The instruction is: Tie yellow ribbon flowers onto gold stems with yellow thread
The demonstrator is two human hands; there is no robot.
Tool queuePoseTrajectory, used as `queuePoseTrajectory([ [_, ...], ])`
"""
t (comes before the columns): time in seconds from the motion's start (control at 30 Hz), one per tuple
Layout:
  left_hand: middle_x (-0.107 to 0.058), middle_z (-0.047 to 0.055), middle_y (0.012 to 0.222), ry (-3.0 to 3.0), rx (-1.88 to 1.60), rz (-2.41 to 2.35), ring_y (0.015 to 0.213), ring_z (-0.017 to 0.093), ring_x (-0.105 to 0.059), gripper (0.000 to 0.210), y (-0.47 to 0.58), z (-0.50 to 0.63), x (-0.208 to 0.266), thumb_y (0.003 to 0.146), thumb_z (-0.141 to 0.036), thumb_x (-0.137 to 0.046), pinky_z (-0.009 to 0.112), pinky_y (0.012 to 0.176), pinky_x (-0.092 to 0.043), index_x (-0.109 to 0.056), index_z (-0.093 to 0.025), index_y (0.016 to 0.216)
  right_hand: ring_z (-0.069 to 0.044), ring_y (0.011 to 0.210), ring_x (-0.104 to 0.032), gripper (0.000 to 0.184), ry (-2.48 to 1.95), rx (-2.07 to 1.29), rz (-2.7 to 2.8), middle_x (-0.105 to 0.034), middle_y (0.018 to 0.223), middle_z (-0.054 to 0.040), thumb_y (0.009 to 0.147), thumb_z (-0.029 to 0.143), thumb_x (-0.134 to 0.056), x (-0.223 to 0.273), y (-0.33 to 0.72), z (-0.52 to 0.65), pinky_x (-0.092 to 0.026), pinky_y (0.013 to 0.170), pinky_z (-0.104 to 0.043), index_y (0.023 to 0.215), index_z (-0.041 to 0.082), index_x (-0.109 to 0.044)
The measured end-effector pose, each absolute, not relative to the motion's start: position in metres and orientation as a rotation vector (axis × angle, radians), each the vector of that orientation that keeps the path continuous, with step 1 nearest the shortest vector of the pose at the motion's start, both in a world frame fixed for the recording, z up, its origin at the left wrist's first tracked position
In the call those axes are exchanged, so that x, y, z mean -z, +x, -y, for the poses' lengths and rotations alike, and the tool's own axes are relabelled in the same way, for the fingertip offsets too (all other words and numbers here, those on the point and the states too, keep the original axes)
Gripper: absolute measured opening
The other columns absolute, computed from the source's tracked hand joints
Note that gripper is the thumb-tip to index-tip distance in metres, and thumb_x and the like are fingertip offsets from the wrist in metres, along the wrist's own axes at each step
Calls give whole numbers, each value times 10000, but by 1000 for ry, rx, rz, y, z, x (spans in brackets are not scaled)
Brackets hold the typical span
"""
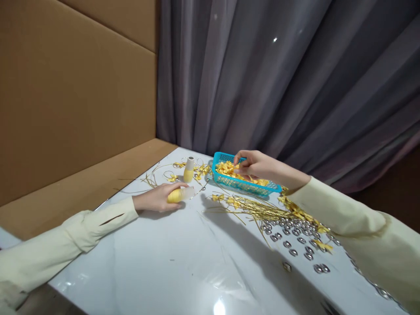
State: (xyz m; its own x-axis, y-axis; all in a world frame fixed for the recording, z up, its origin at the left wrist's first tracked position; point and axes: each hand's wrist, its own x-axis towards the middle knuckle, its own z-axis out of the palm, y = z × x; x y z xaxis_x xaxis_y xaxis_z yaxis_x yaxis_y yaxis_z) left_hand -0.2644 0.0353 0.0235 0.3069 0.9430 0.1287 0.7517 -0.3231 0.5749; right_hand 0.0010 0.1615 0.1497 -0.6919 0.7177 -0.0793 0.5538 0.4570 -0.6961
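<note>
My left hand (158, 197) is closed round a small yellow bottle (175, 196), tilted on its side with its pale translucent tip pointing right, low over the table. Just behind it a second bottle (189, 169), yellow below and whitish above, stands upright. My right hand (251, 165) is over a turquoise plastic basket (244, 186) that holds many small yellow ribbon bows (226, 168). Its index finger and thumb are curled towards each other at the bows. Whatever may be between those fingertips is too small to make out.
Gold wire stems (262, 208) lie bundled in front of the basket. Many shiny silver oval pieces (308, 250) are scattered at the right, under my right forearm. Finished-looking bows with wire loops (172, 177) lie at the back left. A grey curtain (249, 78) hangs behind the white table (157, 262).
</note>
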Motion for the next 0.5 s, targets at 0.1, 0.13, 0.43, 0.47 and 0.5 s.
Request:
queuePoseTrajectory([
  [0.1,-617,81,1125,2042,-692,-1609,907,235,-601,565,-266,-38,-25,756,-432,-623,274,759,-437,-482,-182,1243,-85,393,-384,128,-1120,-904,2489,-476,417,74,773,115,-567,-163,20,-166,-264,429,-220,798,202,-476],
  [0.13,-617,78,1133,2018,-716,-1627,916,238,-599,590,-266,-38,-26,743,-440,-640,274,762,-436,-481,-181,1249,-85,397,-389,120,-1133,-825,2496,-476,418,72,778,108,-562,-167,28,-168,-271,436,-223,794,198,-485],
  [0.43,-643,52,1022,2134,-579,-1655,820,211,-617,515,-268,-37,-29,795,-450,-578,243,696,-422,-508,-194,1237,-90,442,-438,164,-1377,-293,2262,-511,438,26,823,26,-502,-206,109,-187,-309,505,-272,779,181,-535],
  [0.47,-645,51,1030,2139,-581,-1664,827,211,-619,507,-268,-37,-30,802,-459,-568,242,701,-424,-513,-198,1233,-88,458,-453,164,-1426,-177,2221,-521,462,22,844,37,-492,-210,122,-187,-329,517,-266,784,181,-545],
  [0.5,-647,51,1045,2145,-587,-1673,836,210,-622,500,-268,-37,-30,807,-471,-558,243,710,-427,-519,-202,1227,-85,492,-480,151,-1443,-42,2207,-553,516,7,879,72,-480,-214,136,-187,-354,537,-256,811,175,-567],
])
